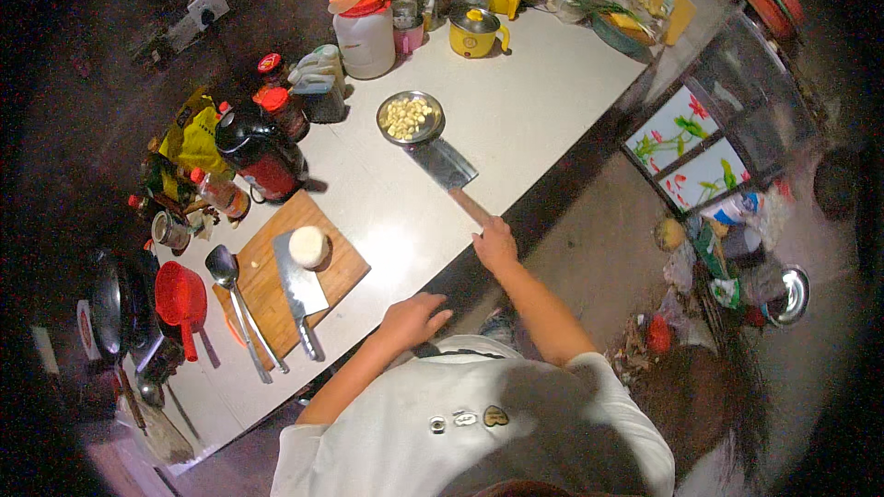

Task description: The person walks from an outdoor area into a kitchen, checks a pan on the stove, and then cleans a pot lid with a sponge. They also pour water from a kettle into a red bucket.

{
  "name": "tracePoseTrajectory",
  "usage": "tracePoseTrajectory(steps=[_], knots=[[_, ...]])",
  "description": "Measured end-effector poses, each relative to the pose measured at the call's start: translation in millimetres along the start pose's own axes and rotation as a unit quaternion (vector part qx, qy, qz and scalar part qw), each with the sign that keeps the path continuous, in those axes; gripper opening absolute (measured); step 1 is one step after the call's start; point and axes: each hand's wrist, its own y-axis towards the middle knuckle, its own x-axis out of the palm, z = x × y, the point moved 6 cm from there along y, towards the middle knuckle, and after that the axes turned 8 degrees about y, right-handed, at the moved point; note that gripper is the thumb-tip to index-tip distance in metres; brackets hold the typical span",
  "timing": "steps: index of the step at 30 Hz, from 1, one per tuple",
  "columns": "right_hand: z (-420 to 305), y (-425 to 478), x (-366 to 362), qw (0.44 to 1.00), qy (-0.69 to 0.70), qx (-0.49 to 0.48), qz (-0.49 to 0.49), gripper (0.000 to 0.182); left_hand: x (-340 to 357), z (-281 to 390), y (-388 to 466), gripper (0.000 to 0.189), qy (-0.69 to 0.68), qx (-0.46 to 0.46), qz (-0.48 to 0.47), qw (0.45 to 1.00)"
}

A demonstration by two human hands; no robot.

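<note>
My right hand [496,243] is closed around the wooden handle of a cleaver [445,163], whose broad blade lies near the table surface. The blade's far end meets the rim of a round metal dish [411,119] that holds pale yellow cubes [406,117]. Over the table's front edge is my left hand [414,319], its fingers apart and nothing in it. To its left a wooden cutting board [349,264] bears a second cleaver [302,286] with a metal handle, and a pale round vegetable piece [308,247] touching its blade.
A metal ladle [222,266] and another long-handled utensil lie across the board's left side, beside a red plastic scoop [181,295]. Bottles, a large white jar [364,41] and a yellow lidded pot [474,33] line the back. Right of the table stands a cabinet with flowered panels [673,125].
</note>
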Motion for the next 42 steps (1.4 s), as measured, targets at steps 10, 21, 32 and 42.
tracePoseTrajectory(steps=[10,21,32,42], knots=[[42,100,33,0.937,-0.075,-0.145,-0.308,0.039,-7,12,119,0.035,-0.044,-0.261,0.117,0.957],[172,150,-75,0.930,-0.056,-0.130,-0.339,0.037,18,-34,204,0.036,-0.140,-0.359,0.186,0.904],[215,180,-131,0.966,0.195,0.036,-0.168,0.028,7,-219,305,0.034,-0.566,-0.369,0.384,0.629],[143,330,-89,0.967,0.097,-0.127,-0.198,0.041,44,-261,344,0.020,-0.561,-0.462,0.429,0.536]])
